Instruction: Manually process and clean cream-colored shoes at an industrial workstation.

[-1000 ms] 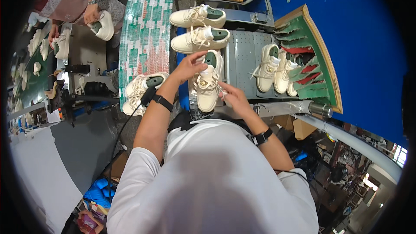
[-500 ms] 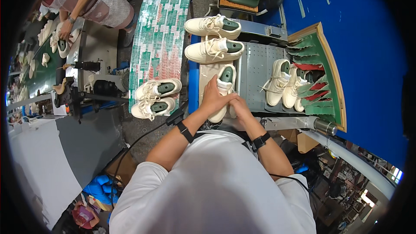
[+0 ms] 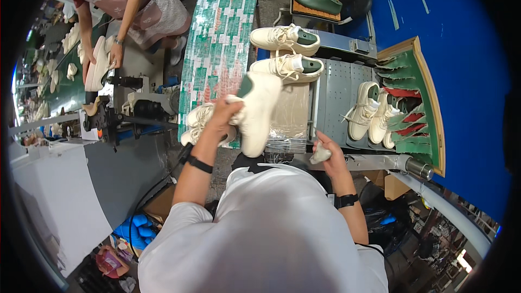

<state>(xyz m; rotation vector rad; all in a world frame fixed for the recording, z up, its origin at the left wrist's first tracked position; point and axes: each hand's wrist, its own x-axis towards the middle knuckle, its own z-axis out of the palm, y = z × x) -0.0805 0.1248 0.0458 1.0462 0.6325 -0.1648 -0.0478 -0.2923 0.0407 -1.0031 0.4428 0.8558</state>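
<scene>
My left hand (image 3: 221,118) grips a cream sneaker (image 3: 261,111) by its upper, holding it raised and tipped on its side. A dark green last (image 3: 246,86) shows in its opening. Apart from it, on the right, my right hand (image 3: 335,157) closes on a small pale wad (image 3: 320,155), perhaps cloth; a thin pointed bit sticks up near the fingertips. Two more cream sneakers, a far one (image 3: 285,39) and a nearer one (image 3: 286,69), lie side by side beyond a brown taped surface (image 3: 290,111). Behind my left hand, another pair (image 3: 199,115) is partly hidden.
Right of me, sneakers (image 3: 362,113) stand on a grey conveyor (image 3: 339,97) before an opening hung with green and red strips (image 3: 407,116) in a blue machine (image 3: 461,76). A green-and-white patterned table (image 3: 217,38) stands left. A co-worker (image 3: 130,5) handles a shoe at far left.
The sneaker has come up off the brown surface, leftward and tipped over in my left hand. My right hand has left it and moved right. The whole view has shifted slightly.
</scene>
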